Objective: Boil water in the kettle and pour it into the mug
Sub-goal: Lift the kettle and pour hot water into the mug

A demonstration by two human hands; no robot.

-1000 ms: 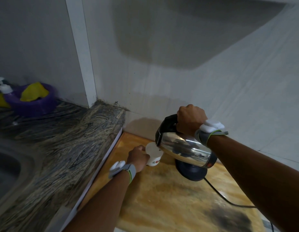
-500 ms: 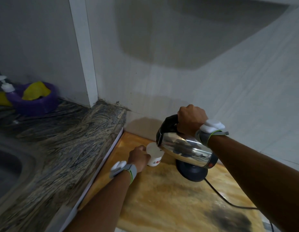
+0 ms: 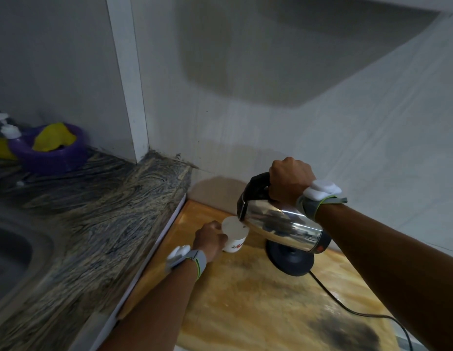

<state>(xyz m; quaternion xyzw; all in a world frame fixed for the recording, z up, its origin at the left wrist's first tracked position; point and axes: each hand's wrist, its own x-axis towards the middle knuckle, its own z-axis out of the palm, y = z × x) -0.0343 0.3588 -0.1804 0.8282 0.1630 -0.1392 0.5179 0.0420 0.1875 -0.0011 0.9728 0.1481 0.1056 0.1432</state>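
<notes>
Head view, lower middle: my right hand (image 3: 290, 182) grips the kettle (image 3: 281, 225) handle, tilting it over the mug (image 3: 234, 235) my left hand (image 3: 210, 240) holds.

Shiny silver kettle (image 3: 283, 224), white mug (image 3: 235, 236), purple bowl (image 3: 53, 155), swirled grey-gold counter (image 3: 98, 219)

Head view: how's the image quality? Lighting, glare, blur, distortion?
Head view: dim overall, with a broad dark shadow on the wall. The kettle mirrors its surroundings, with bright glare streaks. The granite counter and sink smear at the left edge. Wide-angle bends the white corner strip.
</notes>
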